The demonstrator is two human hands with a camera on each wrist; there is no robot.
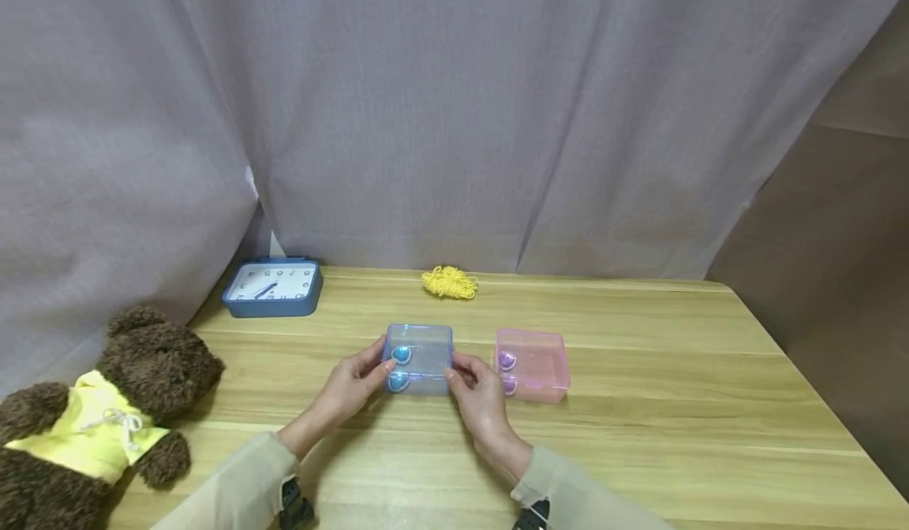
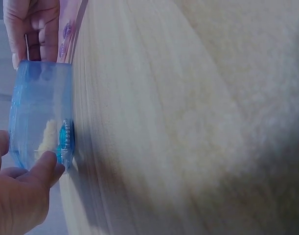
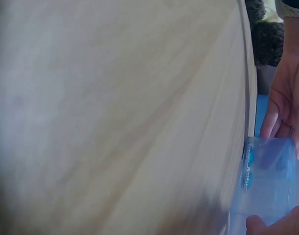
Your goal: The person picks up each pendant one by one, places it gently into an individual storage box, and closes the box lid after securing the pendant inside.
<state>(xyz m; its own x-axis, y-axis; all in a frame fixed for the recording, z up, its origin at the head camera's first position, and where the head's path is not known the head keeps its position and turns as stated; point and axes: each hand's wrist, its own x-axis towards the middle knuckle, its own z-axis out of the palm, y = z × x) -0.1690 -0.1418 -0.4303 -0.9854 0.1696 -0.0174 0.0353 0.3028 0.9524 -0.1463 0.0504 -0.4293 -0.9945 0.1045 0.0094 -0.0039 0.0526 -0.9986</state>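
A see-through blue plastic box (image 1: 426,342) sits between both hands in the middle of the head view. Two shiny blue ornaments with white beaded rims show at its left side. My left hand (image 1: 351,386) grips the box's left end, the thumb on the near face. At the opposite end, my right hand (image 1: 486,406) pinches the box between thumb and fingers. In the left wrist view the blue box (image 2: 44,98) looks closed; whether its base touches the table cannot be told. Just right of my right hand stands a similar pink box (image 1: 543,356) with two purple ornaments.
A blue-framed clock (image 1: 273,287) lies face up at the back left. Yellow cord (image 1: 450,283) is bundled at the table's back edge. On the left lies a brown teddy bear (image 1: 159,364) in a yellow top. A grey curtain (image 1: 426,120) hangs behind the wooden table (image 1: 675,404).
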